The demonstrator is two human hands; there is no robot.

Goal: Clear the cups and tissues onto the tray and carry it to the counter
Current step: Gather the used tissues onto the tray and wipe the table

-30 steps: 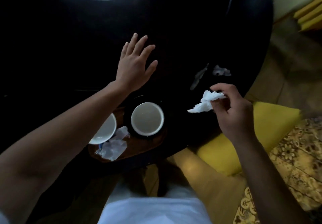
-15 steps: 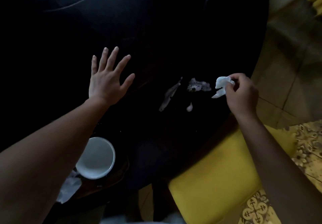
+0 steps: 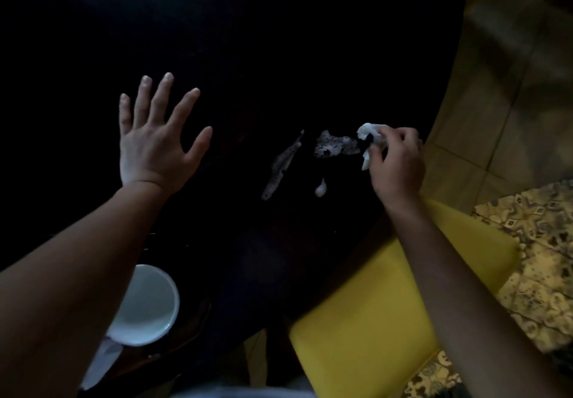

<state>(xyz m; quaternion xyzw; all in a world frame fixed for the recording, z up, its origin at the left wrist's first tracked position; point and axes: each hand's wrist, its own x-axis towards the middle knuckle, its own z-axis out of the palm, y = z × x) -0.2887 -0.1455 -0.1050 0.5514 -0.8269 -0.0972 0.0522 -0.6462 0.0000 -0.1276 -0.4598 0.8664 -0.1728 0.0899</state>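
At the lower left, a round white ceramic cup (image 3: 145,307) is sitting on the dark brown wooden tray (image 3: 198,320), with a crumpled white tissue (image 3: 102,363) lying beside it under my forearm. I am spreading my left hand (image 3: 155,146) flat over the dark glossy surface (image 3: 279,56), fingers splayed wide and gripping nothing. Further right, pale speckled spill patches (image 3: 331,146) are lying on the surface. My right hand (image 3: 397,162) is pinching a wrinkled white tissue wad (image 3: 370,137) right beside them, near a yellow cushioned chair (image 3: 387,314).

No readable text, labels or numbers anywhere.
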